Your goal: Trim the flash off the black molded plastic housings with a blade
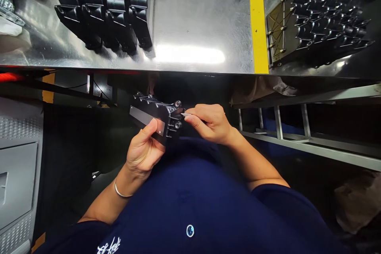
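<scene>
A black molded part (154, 113) with a flat metal strip along its near side is gripped by my left hand (145, 147), thumb on the strip. It hangs in front of my body, below the table edge, tilted down to the right. At its right end, my right hand (210, 123) pinches a small, thin, pale tool (186, 114) between thumb and forefinger. The tool's tip is close to the part's ribbed end; whether they touch is unclear.
On the metal table (202, 16) stand black molded parts in rows (104, 4) at left and another stack (327, 24) at right, past a yellow stripe (258, 24). A metal frame (309, 147) is at right, a grey plastic box (18, 166) at left.
</scene>
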A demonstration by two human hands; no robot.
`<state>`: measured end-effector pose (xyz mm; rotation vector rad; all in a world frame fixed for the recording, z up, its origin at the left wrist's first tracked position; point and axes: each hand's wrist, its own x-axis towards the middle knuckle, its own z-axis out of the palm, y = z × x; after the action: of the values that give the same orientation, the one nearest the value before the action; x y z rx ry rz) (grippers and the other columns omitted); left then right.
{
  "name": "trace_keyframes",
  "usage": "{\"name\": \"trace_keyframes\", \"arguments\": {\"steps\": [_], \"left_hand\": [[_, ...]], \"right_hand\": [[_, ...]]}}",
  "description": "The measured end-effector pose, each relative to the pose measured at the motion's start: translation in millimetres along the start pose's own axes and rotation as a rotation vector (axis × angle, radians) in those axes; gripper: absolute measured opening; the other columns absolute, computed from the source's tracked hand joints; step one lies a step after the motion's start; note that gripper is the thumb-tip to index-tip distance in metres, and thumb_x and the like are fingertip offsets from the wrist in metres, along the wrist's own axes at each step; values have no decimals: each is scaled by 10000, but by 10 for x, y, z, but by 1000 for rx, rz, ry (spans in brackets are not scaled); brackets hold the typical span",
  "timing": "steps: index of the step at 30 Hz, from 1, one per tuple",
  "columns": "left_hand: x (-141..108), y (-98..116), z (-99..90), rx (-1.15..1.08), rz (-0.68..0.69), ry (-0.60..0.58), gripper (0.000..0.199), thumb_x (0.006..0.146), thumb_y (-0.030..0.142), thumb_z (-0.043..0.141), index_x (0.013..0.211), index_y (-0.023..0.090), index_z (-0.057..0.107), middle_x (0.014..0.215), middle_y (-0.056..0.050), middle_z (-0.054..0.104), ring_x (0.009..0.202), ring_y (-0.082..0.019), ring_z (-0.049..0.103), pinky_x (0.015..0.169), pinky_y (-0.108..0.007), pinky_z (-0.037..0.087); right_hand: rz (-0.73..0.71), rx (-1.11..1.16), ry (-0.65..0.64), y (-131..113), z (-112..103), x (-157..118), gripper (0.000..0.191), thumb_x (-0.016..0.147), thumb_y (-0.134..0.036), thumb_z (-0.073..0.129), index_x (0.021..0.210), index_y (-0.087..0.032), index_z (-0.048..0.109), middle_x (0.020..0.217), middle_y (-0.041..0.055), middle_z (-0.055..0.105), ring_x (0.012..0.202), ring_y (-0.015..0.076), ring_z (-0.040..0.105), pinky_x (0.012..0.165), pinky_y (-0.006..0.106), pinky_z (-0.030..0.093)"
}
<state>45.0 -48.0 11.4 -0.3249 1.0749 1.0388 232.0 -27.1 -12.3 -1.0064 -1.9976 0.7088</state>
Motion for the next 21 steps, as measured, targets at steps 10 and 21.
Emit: {"name": "trace_keyframes", "arguments": {"steps": [10, 21], "left_hand": [[42, 16, -21, 79, 12, -64, 392, 924, 16, 456, 614, 146, 658, 548, 21, 657, 503, -57, 648, 559, -98, 564], [29, -14, -272, 185, 31, -262, 225, 521, 144, 884, 521, 164, 660, 574, 21, 702, 489, -97, 645, 573, -180, 597]], "right_hand": [[100, -3, 106, 79, 167, -27, 343, 949, -376, 509, 772, -179, 726, 628, 29, 674, 527, 100, 553, 542, 234, 442], [494, 143, 291, 359, 157, -34, 477, 887, -577, 536, 735, -170, 733, 683, 34, 691, 639, 136, 615, 622, 265, 480]]}}
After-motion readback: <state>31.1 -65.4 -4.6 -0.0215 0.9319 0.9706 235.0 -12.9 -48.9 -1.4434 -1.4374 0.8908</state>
